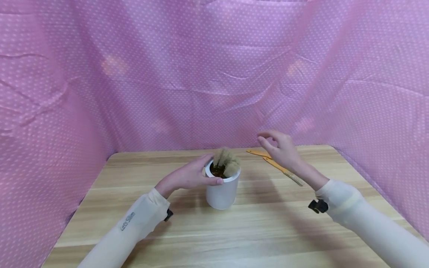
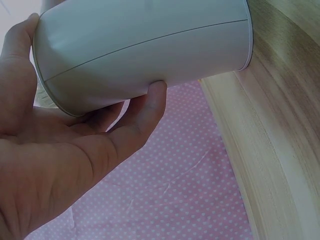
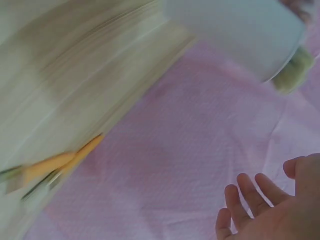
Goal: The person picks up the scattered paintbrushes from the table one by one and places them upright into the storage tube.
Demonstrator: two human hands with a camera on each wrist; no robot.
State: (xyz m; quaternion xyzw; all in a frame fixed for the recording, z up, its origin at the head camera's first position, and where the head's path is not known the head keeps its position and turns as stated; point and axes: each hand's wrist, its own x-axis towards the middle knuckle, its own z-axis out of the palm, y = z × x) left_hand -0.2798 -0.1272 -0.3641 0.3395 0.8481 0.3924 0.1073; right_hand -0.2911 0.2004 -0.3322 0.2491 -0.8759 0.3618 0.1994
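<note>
My left hand (image 1: pixel 192 175) grips a white cylindrical canister (image 1: pixel 221 197) at its upper rim, thumb on the near side and fingers round the far side. In the left wrist view, the fingers (image 2: pixel 156 97) press against the canister's smooth wall. Pale bristle heads (image 1: pixel 230 163) of brushes stick up out of its mouth; their handles are hidden inside. My right hand (image 1: pixel 280 149) hovers to the right of the canister with loosely bent, empty fingers. Near and below it lie two brushes with orange handles, one brush (image 1: pixel 281 169) in front and another (image 1: pixel 256 152) behind, partly covered by the hand.
A light wood-grain table (image 1: pixel 187 238) carries everything. Pink polka-dot cloth (image 1: pixel 201 74) hangs behind the table and along both sides. Both forearms wear pale sleeves (image 1: pixel 134 223), with black buckles (image 1: pixel 318 206) near the wrists.
</note>
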